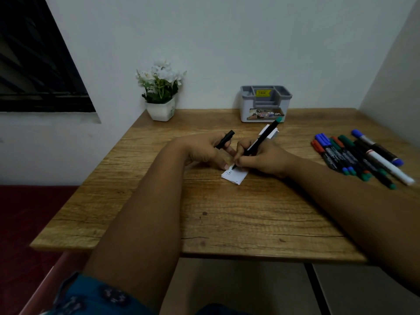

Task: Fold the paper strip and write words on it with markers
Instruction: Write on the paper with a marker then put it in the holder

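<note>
A black marker (261, 139) is gripped by the right hand (261, 159), tip down-left on the paper strip (234, 176) at table (227, 212) centre, green end pointing far-right. "Joy" seems written. The marker's cap (225, 139) is held by the left hand (204, 151), its fingertip pressing the strip.

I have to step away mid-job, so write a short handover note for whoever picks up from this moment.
Right hand grips the uncapped marker, tip on the folded paper strip.
Left hand holds the marker cap and pins the strip with a fingertip.
Spare markers lie on the table to the right.
Done: strip folded, a few letters written.
Left: finish the words, then recap the marker.
</note>
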